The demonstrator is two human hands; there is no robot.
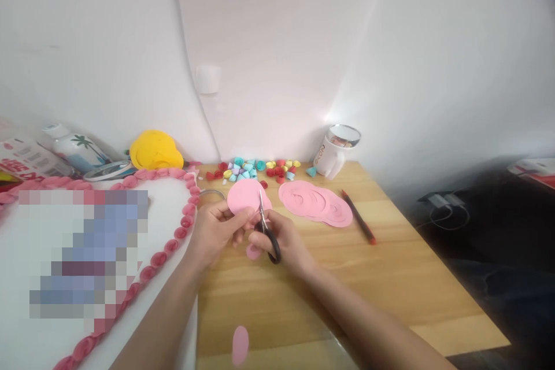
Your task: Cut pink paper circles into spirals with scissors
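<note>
My left hand (219, 225) pinches the lower edge of a round pink paper piece (243, 195) above the wooden table. In my right hand (284, 238) is a pair of black-handled scissors (274, 247), its metal blades pointing up against the right side of the paper. Both hands are close together, with fingertips nearly meeting. Just below them is a small pink paper scrap (253, 251). Spiral-cut pink paper discs (303, 199) overlap on the table to the right. A pink oval (240, 345) lies near the front.
Small rolled paper flowers (247, 170) line the wall beside a white mug (332, 153). A dark red-tipped pen (359, 217) lies right of the discs. At left are a white board (173, 196) edged with pink rolls, yellow paper (156, 150) and a bottle (80, 147).
</note>
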